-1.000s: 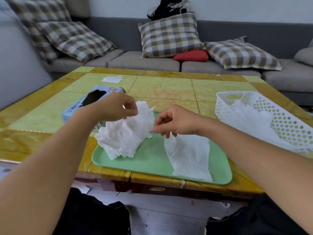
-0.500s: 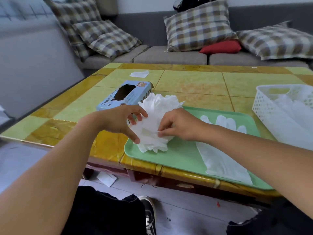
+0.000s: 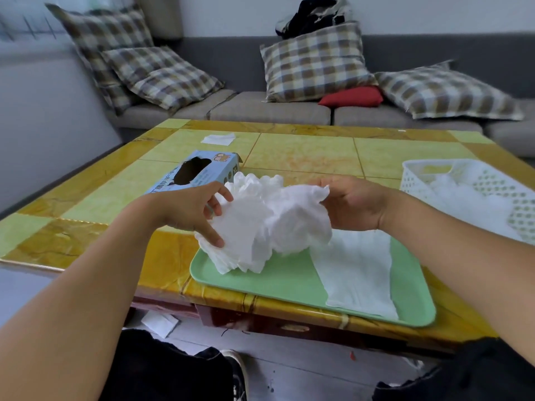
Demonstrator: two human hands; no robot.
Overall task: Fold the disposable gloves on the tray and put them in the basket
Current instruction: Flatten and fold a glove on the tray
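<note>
Crumpled white glove pile over green tray, left hand and right hand grip clamped on it

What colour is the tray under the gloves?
Pale mint green; the tray shows plainly in the head view, the only one.

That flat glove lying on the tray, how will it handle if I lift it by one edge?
Probably floppy: the flat glove lies limp and faintly wrinkled on the tray, so it would likely drape from the grip. It looks thin and very light, so it may slide or flutter when pushed. The bunch of gloves held by the left hand and right hand crumples the same way.
</note>
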